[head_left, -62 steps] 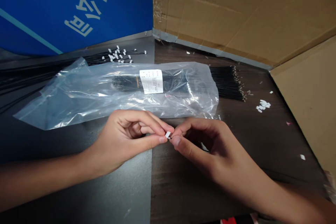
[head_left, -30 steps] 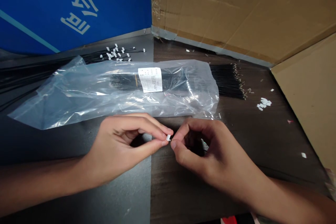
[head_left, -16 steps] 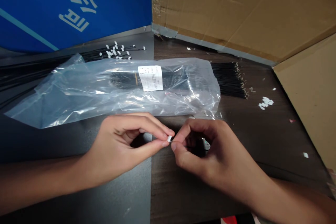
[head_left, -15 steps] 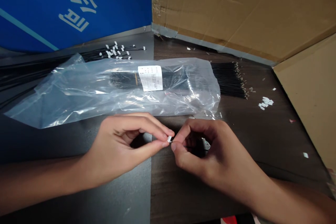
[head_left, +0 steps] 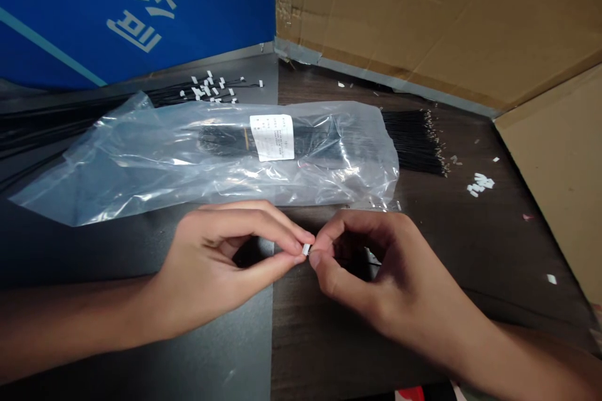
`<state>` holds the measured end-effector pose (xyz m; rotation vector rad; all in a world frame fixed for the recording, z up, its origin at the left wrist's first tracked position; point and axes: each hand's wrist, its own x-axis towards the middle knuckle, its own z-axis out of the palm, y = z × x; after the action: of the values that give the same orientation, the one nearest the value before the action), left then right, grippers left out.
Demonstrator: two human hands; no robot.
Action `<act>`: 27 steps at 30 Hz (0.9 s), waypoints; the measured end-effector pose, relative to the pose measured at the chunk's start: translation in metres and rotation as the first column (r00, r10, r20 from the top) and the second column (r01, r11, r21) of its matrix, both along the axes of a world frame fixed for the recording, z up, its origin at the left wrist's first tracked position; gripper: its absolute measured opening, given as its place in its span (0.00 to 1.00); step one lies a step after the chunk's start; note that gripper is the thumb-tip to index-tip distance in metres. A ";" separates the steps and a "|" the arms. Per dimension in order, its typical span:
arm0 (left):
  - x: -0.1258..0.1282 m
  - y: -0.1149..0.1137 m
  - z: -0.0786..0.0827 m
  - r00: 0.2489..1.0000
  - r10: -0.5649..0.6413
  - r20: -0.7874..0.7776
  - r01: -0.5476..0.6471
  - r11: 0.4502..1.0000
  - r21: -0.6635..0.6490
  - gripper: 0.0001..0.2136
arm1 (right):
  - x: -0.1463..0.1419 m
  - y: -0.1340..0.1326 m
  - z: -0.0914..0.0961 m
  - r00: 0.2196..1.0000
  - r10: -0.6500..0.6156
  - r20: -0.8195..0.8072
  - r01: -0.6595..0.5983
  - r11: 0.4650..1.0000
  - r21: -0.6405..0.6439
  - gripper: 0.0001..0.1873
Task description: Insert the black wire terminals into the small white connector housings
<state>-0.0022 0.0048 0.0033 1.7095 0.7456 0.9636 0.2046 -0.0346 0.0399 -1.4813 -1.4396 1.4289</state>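
Between thumb and fingers, my left hand (head_left: 230, 269) pinches a small white connector housing (head_left: 306, 249). My right hand (head_left: 371, 276) pinches the end of a thin black wire (head_left: 350, 262) right against the housing's right side. Fingertips of both hands almost touch, and they cover the wire's tip, so how deep it sits in the housing is hidden. Behind the hands lies a clear plastic bag (head_left: 211, 182) with a white label (head_left: 273, 138). Black wires with metal terminals (head_left: 414, 141) stick out of its right end.
Wires with white connectors (head_left: 207, 88) lie behind the bag at left. Loose white housings (head_left: 480, 184) form a small pile at right, with a single white piece (head_left: 552, 279) nearer me. A blue panel (head_left: 211, 12) and cardboard walls (head_left: 423, 19) border the table at the back and right.
The gap between the housing and my right fingertips has narrowed, and the dark wire end showing there is now mostly covered. The whole view has shifted slightly.
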 end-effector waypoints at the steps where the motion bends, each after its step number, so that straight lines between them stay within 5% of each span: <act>1: 0.000 0.000 0.000 1.000 -0.003 0.007 0.003 1.000 -0.007 0.09 | 0.000 0.000 0.000 1.000 0.003 -0.003 -0.003 1.000 -0.004 0.03; 13: 0.002 0.003 0.001 0.998 -0.025 0.057 0.034 0.987 -0.155 0.09 | 0.000 0.004 0.000 1.000 -0.006 -0.024 0.004 0.997 -0.071 0.03; 27: -0.003 -0.005 0.000 0.997 0.055 -0.056 -0.041 0.973 0.226 0.11 | 0.001 -0.001 0.002 0.996 -0.031 -0.088 0.018 0.989 -0.146 0.04</act>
<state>-0.0049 0.0002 0.0034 1.9328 0.7436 1.0653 0.2051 -0.0356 0.0423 -1.4964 -1.2822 1.5937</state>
